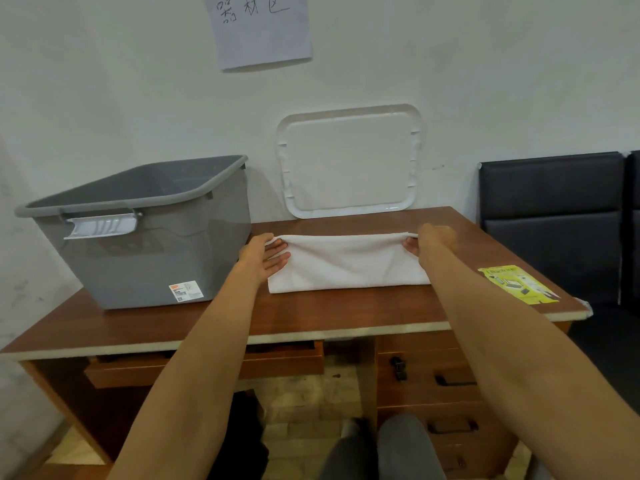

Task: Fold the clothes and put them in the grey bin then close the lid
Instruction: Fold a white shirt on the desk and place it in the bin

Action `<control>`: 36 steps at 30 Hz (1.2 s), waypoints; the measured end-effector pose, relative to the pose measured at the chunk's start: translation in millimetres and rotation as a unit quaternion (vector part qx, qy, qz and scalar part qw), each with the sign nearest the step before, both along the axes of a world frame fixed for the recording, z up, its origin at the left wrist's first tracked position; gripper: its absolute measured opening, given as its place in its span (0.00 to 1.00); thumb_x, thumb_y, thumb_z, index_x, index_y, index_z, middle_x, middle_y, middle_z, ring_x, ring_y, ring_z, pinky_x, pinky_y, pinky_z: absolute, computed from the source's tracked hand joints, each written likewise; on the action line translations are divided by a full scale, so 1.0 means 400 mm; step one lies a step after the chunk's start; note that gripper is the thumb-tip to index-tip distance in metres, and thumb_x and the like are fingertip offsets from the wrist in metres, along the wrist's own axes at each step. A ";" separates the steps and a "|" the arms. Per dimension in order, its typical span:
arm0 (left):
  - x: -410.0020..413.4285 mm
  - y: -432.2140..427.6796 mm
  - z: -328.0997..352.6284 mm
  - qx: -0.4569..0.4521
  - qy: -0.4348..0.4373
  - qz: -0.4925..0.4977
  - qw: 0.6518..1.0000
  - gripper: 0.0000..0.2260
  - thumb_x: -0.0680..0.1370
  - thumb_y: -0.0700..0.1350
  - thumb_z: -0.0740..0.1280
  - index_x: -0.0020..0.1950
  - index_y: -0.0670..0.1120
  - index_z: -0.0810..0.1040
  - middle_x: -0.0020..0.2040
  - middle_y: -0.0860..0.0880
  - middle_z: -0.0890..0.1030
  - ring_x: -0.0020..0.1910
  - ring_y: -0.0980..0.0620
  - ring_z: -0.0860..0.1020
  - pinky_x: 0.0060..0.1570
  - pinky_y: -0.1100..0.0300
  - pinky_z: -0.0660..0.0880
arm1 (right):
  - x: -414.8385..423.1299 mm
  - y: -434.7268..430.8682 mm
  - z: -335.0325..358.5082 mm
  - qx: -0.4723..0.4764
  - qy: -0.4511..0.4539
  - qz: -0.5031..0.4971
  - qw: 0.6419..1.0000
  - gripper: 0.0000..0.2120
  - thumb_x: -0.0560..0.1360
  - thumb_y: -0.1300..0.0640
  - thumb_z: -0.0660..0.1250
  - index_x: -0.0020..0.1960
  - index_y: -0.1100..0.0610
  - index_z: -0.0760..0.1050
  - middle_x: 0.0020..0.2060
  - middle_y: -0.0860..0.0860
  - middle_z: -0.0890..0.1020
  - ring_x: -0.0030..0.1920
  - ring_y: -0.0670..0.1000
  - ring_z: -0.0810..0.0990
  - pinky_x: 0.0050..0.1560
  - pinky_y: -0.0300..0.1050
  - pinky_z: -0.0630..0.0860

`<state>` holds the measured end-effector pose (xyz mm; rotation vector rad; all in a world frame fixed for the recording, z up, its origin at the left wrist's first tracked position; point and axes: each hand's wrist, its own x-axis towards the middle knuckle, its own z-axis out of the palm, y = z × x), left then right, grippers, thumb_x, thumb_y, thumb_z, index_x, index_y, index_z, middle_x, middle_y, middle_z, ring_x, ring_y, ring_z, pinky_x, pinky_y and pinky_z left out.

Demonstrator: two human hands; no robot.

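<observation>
A white cloth [346, 263] lies folded into a long band on the brown desk [346, 310]. My left hand [265, 256] pinches the cloth's far left corner, fingers under the edge and thumb on top. My right hand [427, 242] pinches the far right corner the same way. The grey bin [145, 233] stands open at the left of the desk, just left of my left hand, and looks empty inside. Its white lid [349, 161] leans upright against the wall behind the cloth.
A yellow leaflet [517, 284] lies at the desk's right edge. A black padded seat [554, 220] stands to the right of the desk. Drawers with dark handles [453, 381] sit under the desk top on the right.
</observation>
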<state>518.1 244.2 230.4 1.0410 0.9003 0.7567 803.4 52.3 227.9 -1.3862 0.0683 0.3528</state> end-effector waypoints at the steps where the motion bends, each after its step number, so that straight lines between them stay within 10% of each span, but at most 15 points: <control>1: 0.013 0.020 0.002 0.001 -0.003 0.001 1.000 0.14 0.80 0.48 0.69 0.61 0.40 0.82 0.51 0.44 0.87 0.49 0.44 0.86 0.44 0.52 0.82 | 0.021 0.018 0.002 -0.003 0.005 0.000 1.000 0.07 0.77 0.65 0.64 0.53 0.62 0.78 0.42 0.59 0.84 0.24 0.53 0.83 0.42 0.52 0.86; 17: 0.263 0.320 -0.058 -0.029 0.035 0.009 0.999 0.15 0.82 0.47 0.64 0.63 0.39 0.81 0.53 0.42 0.86 0.51 0.42 0.85 0.48 0.50 0.81 | 0.244 0.309 -0.024 -0.053 -0.021 0.060 0.997 0.06 0.76 0.63 0.65 0.53 0.62 0.72 0.46 0.60 0.82 0.35 0.56 0.85 0.24 0.39 0.76; 22: 0.319 0.368 -0.125 -0.032 0.063 0.021 0.997 0.15 0.85 0.49 0.62 0.60 0.39 0.80 0.55 0.41 0.85 0.50 0.41 0.85 0.48 0.51 0.82 | 0.292 0.384 -0.104 -0.109 -0.018 0.092 0.990 0.14 0.77 0.63 0.66 0.62 0.61 0.79 0.53 0.59 0.83 0.42 0.55 0.83 0.35 0.45 0.81; 26: 0.388 0.359 -0.188 0.045 0.132 0.099 0.985 0.12 0.86 0.52 0.60 0.58 0.44 0.75 0.52 0.43 0.83 0.47 0.44 0.85 0.50 0.52 0.84 | 0.221 0.393 -0.212 -0.266 -0.259 0.083 0.925 0.21 0.79 0.63 0.63 0.71 0.60 0.75 0.63 0.59 0.80 0.64 0.60 0.78 0.62 0.49 0.74; 30: 0.444 0.287 -0.224 0.416 0.357 0.073 0.833 0.09 0.85 0.49 0.62 0.61 0.48 0.77 0.54 0.51 0.81 0.50 0.52 0.79 0.50 0.58 0.76 | 0.165 0.412 -0.229 -0.338 -0.524 0.131 0.771 0.15 0.77 0.67 0.63 0.62 0.61 0.80 0.56 0.58 0.83 0.60 0.60 0.79 0.59 0.50 0.75; 33: 0.492 0.247 -0.250 0.517 0.409 -0.111 0.744 0.21 0.85 0.59 0.57 0.76 0.55 0.70 0.76 0.48 0.72 0.75 0.44 0.68 0.73 0.46 0.65 | 0.131 0.465 -0.199 -0.399 -0.566 0.191 0.695 0.06 0.78 0.61 0.62 0.48 0.58 0.77 0.48 0.55 0.83 0.52 0.58 0.80 0.59 0.51 0.75; 36: 0.508 0.251 -0.280 0.467 0.519 -0.208 0.685 0.30 0.82 0.70 0.45 0.83 0.63 0.51 0.85 0.49 0.47 0.83 0.39 0.43 0.78 0.36 0.40 | 0.086 0.493 -0.248 -0.526 -0.459 0.295 0.653 0.24 0.85 0.43 0.50 0.76 0.51 0.68 0.77 0.58 0.66 0.78 0.65 0.61 0.77 0.64 0.51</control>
